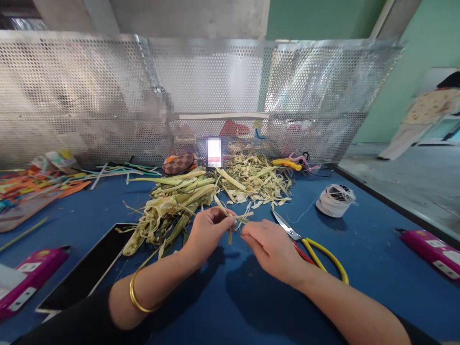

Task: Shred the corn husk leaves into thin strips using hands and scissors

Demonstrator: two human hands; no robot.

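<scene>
Above the middle of the smooth blue table (201, 314), a thin, papery, straw-coloured strip (241, 220) runs between the two hands. The left hand (206, 232) pinches it, thumb and fingers closed together; the right hand (271, 247) has its bent fingers closed on the other end. Toward the far edge lie a bundle of long, creased, dry husks (179, 196) and a loose, curly heap of shreds (257, 179). Pointed steel scissors (296, 236) with looped yellow handles lie beside the right hand; a round spool of white cord (335, 203) sits nearer the right edge.
</scene>
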